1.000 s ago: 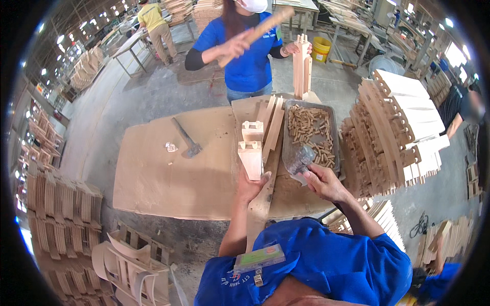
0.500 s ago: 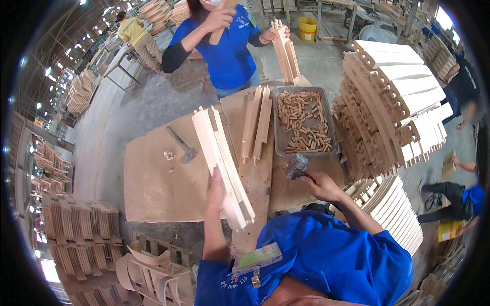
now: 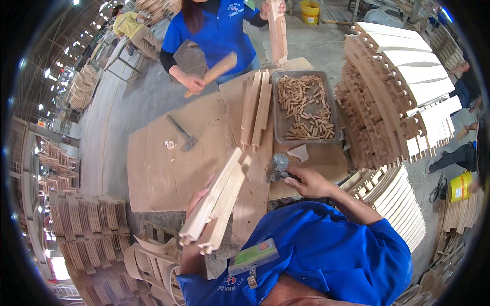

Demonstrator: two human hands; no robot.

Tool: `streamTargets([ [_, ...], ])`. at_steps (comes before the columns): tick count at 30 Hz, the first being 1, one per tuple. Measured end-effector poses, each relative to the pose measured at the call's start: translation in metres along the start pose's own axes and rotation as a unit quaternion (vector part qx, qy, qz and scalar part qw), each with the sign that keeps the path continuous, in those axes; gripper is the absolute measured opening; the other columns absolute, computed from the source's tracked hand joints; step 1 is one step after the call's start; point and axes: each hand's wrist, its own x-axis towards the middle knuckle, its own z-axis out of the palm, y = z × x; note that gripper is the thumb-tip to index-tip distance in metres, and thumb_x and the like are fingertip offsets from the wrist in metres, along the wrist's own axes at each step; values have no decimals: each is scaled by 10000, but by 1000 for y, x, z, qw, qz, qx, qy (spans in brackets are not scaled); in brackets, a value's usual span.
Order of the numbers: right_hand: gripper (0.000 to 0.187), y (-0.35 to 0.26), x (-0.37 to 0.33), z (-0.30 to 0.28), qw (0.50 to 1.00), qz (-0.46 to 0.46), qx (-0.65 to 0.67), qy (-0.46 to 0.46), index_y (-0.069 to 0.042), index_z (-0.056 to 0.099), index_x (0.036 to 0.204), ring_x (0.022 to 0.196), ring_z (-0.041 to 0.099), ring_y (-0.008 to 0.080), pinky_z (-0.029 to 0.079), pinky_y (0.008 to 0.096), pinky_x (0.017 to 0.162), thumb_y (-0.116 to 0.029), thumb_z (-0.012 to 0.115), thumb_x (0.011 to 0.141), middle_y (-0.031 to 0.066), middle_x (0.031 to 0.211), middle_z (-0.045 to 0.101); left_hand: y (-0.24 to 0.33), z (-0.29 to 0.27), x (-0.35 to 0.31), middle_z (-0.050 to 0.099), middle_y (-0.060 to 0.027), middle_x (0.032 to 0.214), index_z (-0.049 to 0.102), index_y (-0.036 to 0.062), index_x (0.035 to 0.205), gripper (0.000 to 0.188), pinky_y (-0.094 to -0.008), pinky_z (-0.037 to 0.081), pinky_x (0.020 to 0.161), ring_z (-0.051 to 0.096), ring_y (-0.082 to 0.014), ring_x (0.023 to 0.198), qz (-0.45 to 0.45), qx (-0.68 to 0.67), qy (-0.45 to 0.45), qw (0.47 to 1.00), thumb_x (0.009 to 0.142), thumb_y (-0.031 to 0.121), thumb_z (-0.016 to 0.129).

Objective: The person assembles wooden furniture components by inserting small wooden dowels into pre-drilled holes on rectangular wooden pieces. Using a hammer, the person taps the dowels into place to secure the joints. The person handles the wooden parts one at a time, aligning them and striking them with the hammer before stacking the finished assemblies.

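Observation:
My left hand [image 3: 198, 199] is closed around a pair of pale wooden rails [image 3: 224, 186], with dowel ends pointing toward my left arm. The rails slant over the near edge of the work table, their other end near its middle. In my right hand [image 3: 310, 182] is a hammer [image 3: 278, 166] with a dark, worn head, held just right of the rails; most of its handle is hidden by my fingers. Beyond the rails, several wooden slats [image 3: 256, 109] lie on the table beside a grey tray [image 3: 276, 120] of short wooden dowels [image 3: 306, 104].
Another hammer [image 3: 182, 135] lies on the cardboard [image 3: 153, 178] to the left. Across the table a co-worker [image 3: 212, 38] holds a wooden mallet [image 3: 217, 71] and an upright wooden piece [image 3: 278, 38]. Stacked curved boards [image 3: 377, 102] rise on the right; slatted parts [image 3: 158, 255] stand lower left.
My left hand has swung the rails round, so the dowel ends now point toward me instead of away. The hammer has shifted slightly left. The co-worker's mallet has come down.

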Motion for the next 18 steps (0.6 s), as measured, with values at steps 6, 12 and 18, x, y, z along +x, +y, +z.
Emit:
streamTargets([
  [6, 507, -37, 24, 10, 997, 10, 29, -76, -3, 598, 1295, 823, 695, 448, 529, 494, 729, -348, 761, 961, 269, 901, 693, -10, -47, 36, 483, -445, 1396, 388, -2, 1551, 683, -568, 679, 741, 632, -560, 1179, -328, -234, -131, 906, 1074, 476, 488],
  [12, 799, -78, 59, 31, 998, -16, 50, -42, -25, 583, 1338, 619, 591, 182, 508, 376, 624, -375, 975, 736, 74, 680, 599, -19, -42, 33, 594, -261, 1399, 488, -2, 1443, 575, -654, 565, 1029, 655, -481, 1196, -104, -174, -112, 973, 1073, 438, 508],
  [18, 761, -90, 79, 35, 996, -20, 76, -44, -8, 564, 1356, 810, 547, 85, 517, 302, 752, -296, 960, 774, 34, 908, 657, -24, -6, 19, 614, -239, 1407, 471, 23, 1494, 701, -623, 567, 1024, 638, -475, 1237, 50, 167, 6, 985, 1010, 519, 575],
])
